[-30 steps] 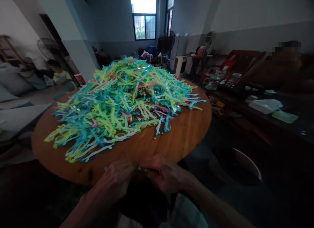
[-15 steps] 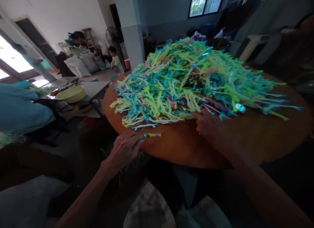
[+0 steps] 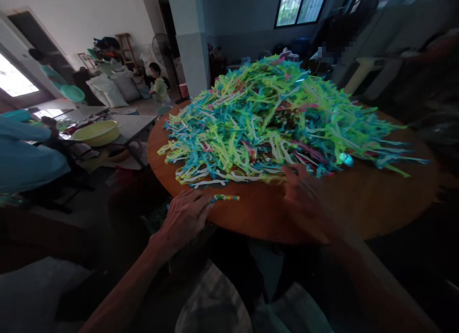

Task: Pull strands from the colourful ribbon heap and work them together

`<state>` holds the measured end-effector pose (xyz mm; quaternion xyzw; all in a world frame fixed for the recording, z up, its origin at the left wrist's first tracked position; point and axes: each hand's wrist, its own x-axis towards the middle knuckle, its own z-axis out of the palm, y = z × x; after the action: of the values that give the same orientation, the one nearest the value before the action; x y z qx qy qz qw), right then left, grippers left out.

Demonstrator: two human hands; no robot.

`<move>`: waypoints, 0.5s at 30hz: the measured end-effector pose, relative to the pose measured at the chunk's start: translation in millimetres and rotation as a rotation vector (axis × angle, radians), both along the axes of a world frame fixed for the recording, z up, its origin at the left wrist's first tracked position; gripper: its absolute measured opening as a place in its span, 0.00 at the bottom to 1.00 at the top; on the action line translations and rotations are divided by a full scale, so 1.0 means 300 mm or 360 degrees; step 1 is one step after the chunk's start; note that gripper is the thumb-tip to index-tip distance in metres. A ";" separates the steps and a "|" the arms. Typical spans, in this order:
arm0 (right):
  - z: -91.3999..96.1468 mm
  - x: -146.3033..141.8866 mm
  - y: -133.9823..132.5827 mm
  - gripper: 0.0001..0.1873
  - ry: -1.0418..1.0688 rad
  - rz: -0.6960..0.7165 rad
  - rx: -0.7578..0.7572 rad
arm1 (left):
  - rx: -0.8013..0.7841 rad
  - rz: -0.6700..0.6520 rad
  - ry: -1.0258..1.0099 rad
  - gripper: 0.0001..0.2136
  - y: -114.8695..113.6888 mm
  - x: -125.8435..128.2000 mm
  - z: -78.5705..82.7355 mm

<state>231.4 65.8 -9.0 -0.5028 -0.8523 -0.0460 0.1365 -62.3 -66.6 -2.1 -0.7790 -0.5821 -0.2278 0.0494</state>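
- One round wooden table [image 3: 251,218], set before us; we read it as a dial, twelve at the far side, six at our own edge.
- One large heap of strands [image 3: 258,108], yellow-green, blue, white and some pink, spread over the table from nine through twelve to three o'clock, its near fringe reaching inward of six.
- One slim multicoloured stick [image 3: 227,198], banded in green, yellow and blue, lying near the rim at eight o'clock, well clear of the right hand.
- Our left hand [image 3: 188,209], at eight o'clock on the rim: fingers closed over the near end of the stick, the banded end jutting out towards the heap.
- Our right hand [image 3: 301,185], inward of six o'clock: forefinger extended to the fringe of the heap, remaining fingers curled; whether it grips a strand we cannot tell.
- One yellow basin [image 3: 96,134], towards ten, on a pale side table [image 3: 134,125].
- One person in blue [image 3: 28,151], at nine, seated beside that side table.
- One standing fan [image 3: 163,46], towards eleven, left of a pillar [image 3: 190,56].
- One barred window [image 3: 301,7], at twelve, beyond the heap.
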 end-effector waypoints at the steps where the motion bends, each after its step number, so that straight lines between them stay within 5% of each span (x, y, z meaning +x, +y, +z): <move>1: 0.002 -0.020 -0.027 0.24 0.0143 0.0085 0.0023 | 0.0003 -0.0013 0.0005 0.10 0.008 0.016 -0.003; 3: 0.000 -0.069 -0.083 0.24 0.0548 0.0362 0.0035 | -0.0011 -0.0046 0.0009 0.10 0.028 0.054 -0.011; 6: -0.020 -0.130 -0.137 0.16 0.0940 0.0712 -0.0342 | -0.0025 -0.0145 -0.0021 0.10 0.060 0.112 -0.032; 11: -0.062 -0.131 -0.138 0.16 0.1220 0.0767 -0.0950 | -0.0013 -0.0360 -0.0065 0.11 0.095 0.172 -0.066; 15: -0.080 -0.101 -0.140 0.19 0.1227 0.0790 -0.1003 | 0.0050 -0.0548 -0.0111 0.10 0.101 0.191 -0.066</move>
<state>201.2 23.8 -33.1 -0.2838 -0.8061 0.4321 0.2881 -4.9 -36.4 -21.9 -0.8580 -0.4378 -0.2687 0.0016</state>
